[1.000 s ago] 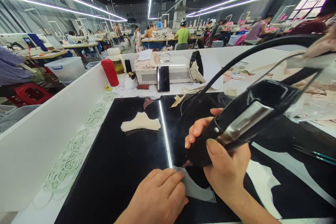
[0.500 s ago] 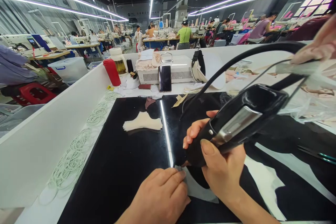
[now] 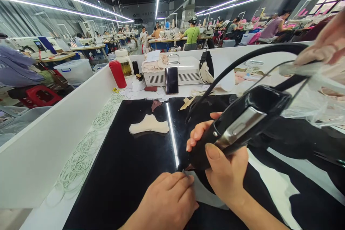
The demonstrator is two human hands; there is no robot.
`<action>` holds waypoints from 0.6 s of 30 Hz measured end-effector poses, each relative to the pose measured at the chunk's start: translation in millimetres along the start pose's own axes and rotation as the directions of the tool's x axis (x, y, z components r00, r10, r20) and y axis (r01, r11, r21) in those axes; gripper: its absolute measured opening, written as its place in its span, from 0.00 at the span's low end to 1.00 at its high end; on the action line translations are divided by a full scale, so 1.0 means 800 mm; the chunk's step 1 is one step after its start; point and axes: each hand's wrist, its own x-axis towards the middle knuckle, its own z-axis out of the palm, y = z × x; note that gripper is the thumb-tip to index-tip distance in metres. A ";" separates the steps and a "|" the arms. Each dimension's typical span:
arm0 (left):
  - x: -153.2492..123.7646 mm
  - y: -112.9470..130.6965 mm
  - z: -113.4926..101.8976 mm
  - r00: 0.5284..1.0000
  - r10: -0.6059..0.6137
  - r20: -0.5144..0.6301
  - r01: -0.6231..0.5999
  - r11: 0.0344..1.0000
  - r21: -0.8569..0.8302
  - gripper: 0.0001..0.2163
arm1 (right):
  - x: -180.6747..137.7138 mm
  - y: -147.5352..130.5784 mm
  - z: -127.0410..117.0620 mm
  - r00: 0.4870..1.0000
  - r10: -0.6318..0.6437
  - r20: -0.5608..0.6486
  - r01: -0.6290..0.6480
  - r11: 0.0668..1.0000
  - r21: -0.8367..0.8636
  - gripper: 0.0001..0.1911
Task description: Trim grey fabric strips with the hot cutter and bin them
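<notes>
My right hand (image 3: 221,165) is wrapped round a black hand tool (image 3: 242,122) with a metal plate on its body and a thick black cable (image 3: 242,61) arching away to the back. The tool's tip points down at the corner of a thin grey fabric piece (image 3: 207,196) lying on the glossy black worktop (image 3: 126,165). My left hand (image 3: 167,201) lies with curled fingers pressed on the left edge of that piece, close beside the tool tip. A small stack of cream fabric pieces (image 3: 149,125) rests further back on the worktop.
A white wall (image 3: 54,129) borders the left side, with several white elastic rings (image 3: 83,151) along it. At the back stand a red bottle (image 3: 118,74), a white machine box (image 3: 183,72) and a phone (image 3: 171,80). Another person's hand (image 3: 323,43) and clear plastic bags (image 3: 315,104) are at right.
The tool and my right hand have shifted slightly left and down toward the fabric corner. My left hand stays pressed on the piece.
</notes>
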 end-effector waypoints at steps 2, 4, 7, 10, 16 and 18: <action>0.000 0.000 -0.001 1.000 -0.004 0.000 0.004 1.000 -0.005 0.08 | 0.000 0.001 0.000 1.000 0.000 -0.008 0.000 1.000 -0.015 0.18; 0.000 0.000 -0.001 1.000 -0.010 -0.001 0.010 1.000 -0.014 0.09 | 0.000 0.001 0.000 1.000 0.007 -0.009 -0.007 1.000 -0.023 0.18; -0.001 -0.002 -0.001 1.000 -0.006 -0.010 0.006 1.000 -0.015 0.10 | 0.002 -0.003 -0.001 1.000 0.015 0.012 -0.015 1.000 -0.025 0.20; 0.000 -0.002 -0.003 1.000 -0.004 0.008 0.005 1.000 -0.025 0.10 | 0.005 -0.011 -0.007 1.000 -0.007 0.015 0.007 1.000 -0.024 0.21; 0.003 0.000 -0.012 0.999 -0.005 0.047 0.008 0.998 -0.059 0.09 | -0.004 -0.028 -0.036 1.000 0.006 0.024 -0.004 0.998 -0.058 0.23; 0.003 0.000 -0.014 0.998 -0.010 0.055 0.013 0.998 -0.061 0.09 | -0.011 -0.036 -0.045 0.999 0.015 0.038 -0.012 0.998 -0.065 0.23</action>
